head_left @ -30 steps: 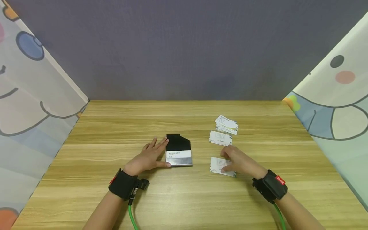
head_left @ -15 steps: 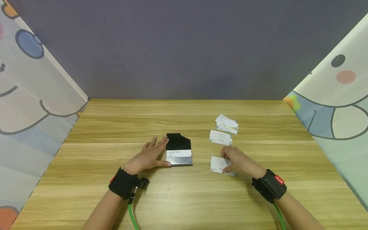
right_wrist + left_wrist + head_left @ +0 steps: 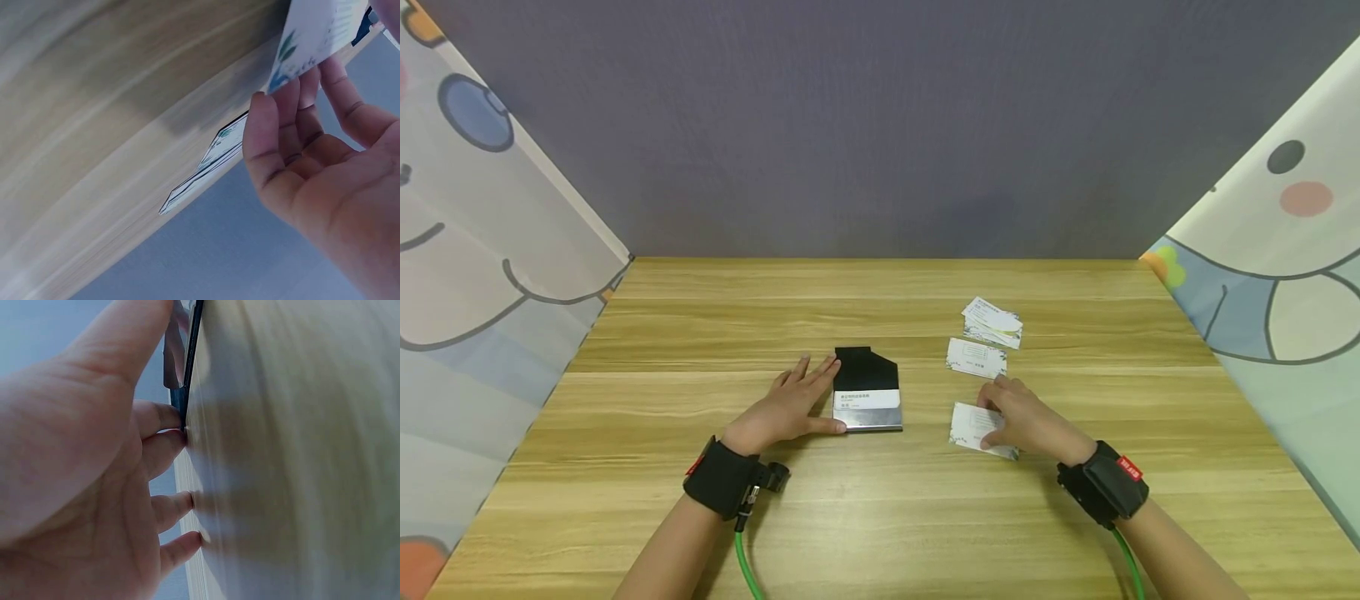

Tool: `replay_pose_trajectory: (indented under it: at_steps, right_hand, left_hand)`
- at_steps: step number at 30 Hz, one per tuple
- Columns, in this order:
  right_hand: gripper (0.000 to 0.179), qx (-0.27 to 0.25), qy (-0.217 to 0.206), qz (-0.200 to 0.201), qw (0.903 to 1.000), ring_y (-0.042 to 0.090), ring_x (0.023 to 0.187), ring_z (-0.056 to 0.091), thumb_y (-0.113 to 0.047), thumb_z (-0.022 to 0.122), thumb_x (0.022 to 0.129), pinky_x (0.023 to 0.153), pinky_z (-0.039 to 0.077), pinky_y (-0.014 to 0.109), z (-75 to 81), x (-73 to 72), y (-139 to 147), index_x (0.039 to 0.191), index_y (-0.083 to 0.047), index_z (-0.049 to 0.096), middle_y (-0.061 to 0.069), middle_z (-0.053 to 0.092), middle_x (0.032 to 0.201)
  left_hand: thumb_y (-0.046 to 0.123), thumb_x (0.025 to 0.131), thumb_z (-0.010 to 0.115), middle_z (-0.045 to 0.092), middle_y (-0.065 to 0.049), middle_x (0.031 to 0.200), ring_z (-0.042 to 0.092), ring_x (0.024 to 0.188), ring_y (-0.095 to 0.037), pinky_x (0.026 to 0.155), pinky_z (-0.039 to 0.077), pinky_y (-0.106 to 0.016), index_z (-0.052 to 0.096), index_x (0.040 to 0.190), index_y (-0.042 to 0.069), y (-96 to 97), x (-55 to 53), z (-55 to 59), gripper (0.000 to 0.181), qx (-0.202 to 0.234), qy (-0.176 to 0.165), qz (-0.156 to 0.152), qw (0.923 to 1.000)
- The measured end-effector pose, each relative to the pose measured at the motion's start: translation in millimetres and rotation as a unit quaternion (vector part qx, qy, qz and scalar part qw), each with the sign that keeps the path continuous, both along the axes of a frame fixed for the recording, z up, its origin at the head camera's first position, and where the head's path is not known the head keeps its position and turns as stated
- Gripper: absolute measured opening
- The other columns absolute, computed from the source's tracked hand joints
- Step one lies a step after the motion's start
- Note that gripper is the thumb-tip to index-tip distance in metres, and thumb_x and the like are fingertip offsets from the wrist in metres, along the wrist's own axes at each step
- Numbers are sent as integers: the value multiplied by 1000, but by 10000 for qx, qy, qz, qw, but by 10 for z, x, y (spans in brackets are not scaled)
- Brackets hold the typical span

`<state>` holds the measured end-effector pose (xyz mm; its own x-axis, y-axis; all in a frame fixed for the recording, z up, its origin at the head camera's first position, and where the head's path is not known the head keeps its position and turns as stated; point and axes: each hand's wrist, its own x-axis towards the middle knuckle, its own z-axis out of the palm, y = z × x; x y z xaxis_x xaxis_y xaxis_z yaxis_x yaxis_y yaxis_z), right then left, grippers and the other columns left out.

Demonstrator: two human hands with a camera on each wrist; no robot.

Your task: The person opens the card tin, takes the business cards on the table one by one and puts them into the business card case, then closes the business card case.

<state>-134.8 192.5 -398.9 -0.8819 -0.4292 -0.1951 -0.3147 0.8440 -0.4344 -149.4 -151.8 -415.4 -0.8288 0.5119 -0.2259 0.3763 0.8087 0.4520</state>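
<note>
My left hand (image 3: pixel 781 413) rests with spread fingers along the left side of a business card holder (image 3: pixel 874 419). Its thumb touches the holder's near left corner. The holder lies with its black flap (image 3: pixel 863 372) folded out and a white card (image 3: pixel 863 400) in it. To the right, my right hand (image 3: pixel 1033 423) grips a white business card (image 3: pixel 967 425) between thumb and fingers. In the right wrist view that card (image 3: pixel 315 34) is tilted up off the table, with fingertips at its edge. The left wrist view shows the left fingertips (image 3: pixel 184 501) on the wood.
Another business card (image 3: pixel 976 357) lies just beyond the right hand. Behind it sits a loose, fanned pile of several cards (image 3: pixel 992 322). The wooden table (image 3: pixel 737 308) meets a dark grey panel (image 3: pixel 880 150) at the back. Cartoon-printed panels (image 3: pixel 490 233) flank both sides.
The card in my right hand has tilted, its far edge now higher above the table. The right fingers have shifted slightly; my left hand and the holder stay put.
</note>
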Motion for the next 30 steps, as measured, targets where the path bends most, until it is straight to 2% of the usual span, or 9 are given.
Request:
replay_pose_trajectory:
  at_steps: [5, 10, 13, 18, 30]
  right_hand:
    - [30, -229, -137, -58, 9996, 14, 76, 43, -13, 78, 69, 67, 38, 28, 5, -23, 3, 87, -10, 54, 0, 51, 84]
    - [17, -476, -249, 72, 9985, 13, 73, 45, -2, 67, 80, 64, 39, 26, 19, -39, 21, 88, -10, 54, -1, 55, 82]
    - [15, -534, -149, 201, 9983, 12, 71, 46, 4, 59, 84, 62, 39, 24, 28, -43, 30, 89, -10, 55, 0, 57, 81]
    - [20, -696, 106, 326, 9970, 10, 67, 44, 10, 50, 86, 59, 37, 21, 38, -45, 24, 88, -9, 57, 1, 57, 79]
    - [22, -847, 667, 370, 9935, 8, 67, 44, 10, 48, 86, 59, 37, 19, 36, -92, -75, 87, -9, 60, -1, 58, 78]
  left_hand:
    - [56, 78, 60, 7, -6, 155, 1, 140, -40, 108, 11, -61, 14, 148, 10, -3, -8, -10, 95, 5, 5, -9, 10000]
    - [56, 78, 60, 8, -7, 155, 1, 140, -40, 108, 10, -61, 14, 148, 10, -5, -12, -14, 95, -16, 20, -21, 10000]
    - [55, 78, 60, 7, -7, 155, 1, 140, -40, 108, 10, -61, 14, 148, 10, -1, -12, -13, 95, -16, -6, -7, 10000]
    - [54, 79, 61, 7, -6, 155, 0, 140, -40, 108, 10, -61, 14, 148, 11, 6, -8, -5, 94, -20, -50, 19, 10000]
    - [54, 79, 61, 7, -6, 155, 1, 140, -40, 108, 11, -61, 15, 148, 11, 9, -6, -14, 93, -59, -11, 24, 10000]
